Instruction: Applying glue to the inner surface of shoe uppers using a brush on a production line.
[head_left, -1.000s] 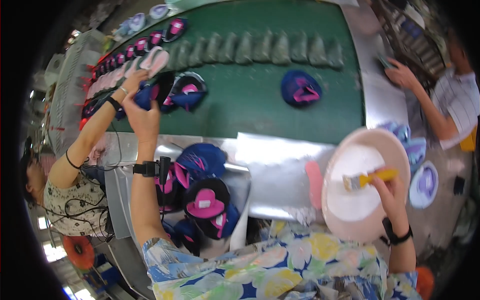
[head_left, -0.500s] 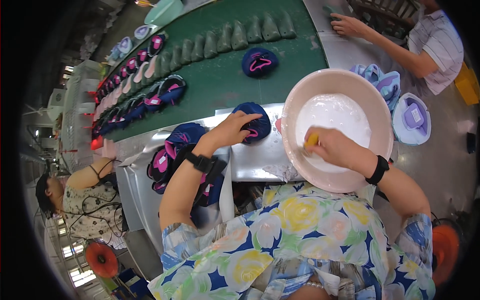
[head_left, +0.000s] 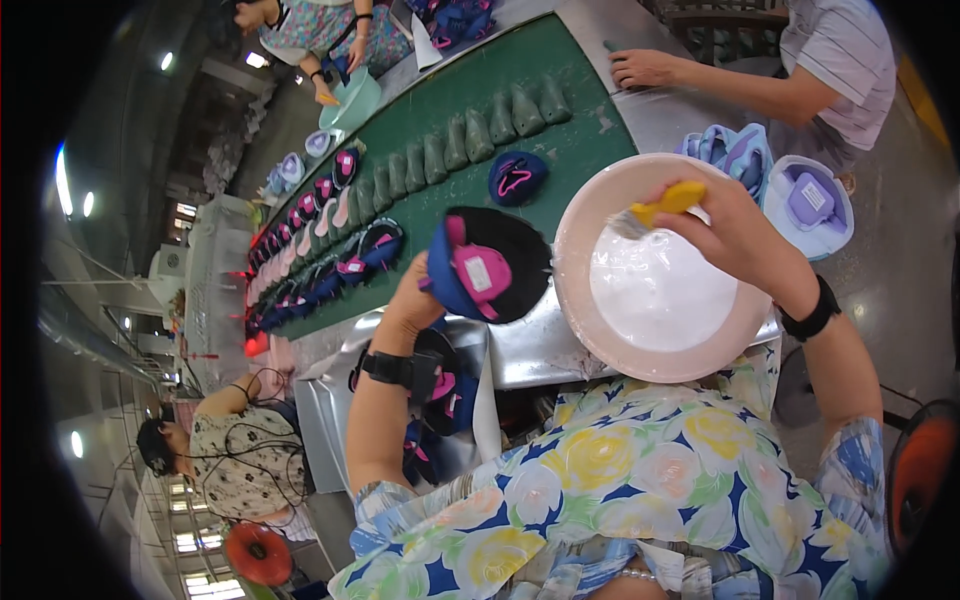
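My left hand is closed on the edge of a navy shoe upper with a pink tongue, a white label and a black underside, lifted over the metal table. In my right hand is a brush with a yellow handle and pale bristles. The brush is above the far left part of a pale pink basin, which holds white liquid. More navy and pink uppers lie piled beside my left forearm, partly hidden by it.
Beyond the metal table, a green conveyor belt carries rows of grey-green shoe lasts and uppers, with one navy upper nearby. Light blue uppers lie right of the basin. A co-worker's hand rests at the far right.
My left hand has raised the upper off the metal table and turned it. My right hand has lifted the brush from the liquid, up and toward the far rim. The head view has shifted.
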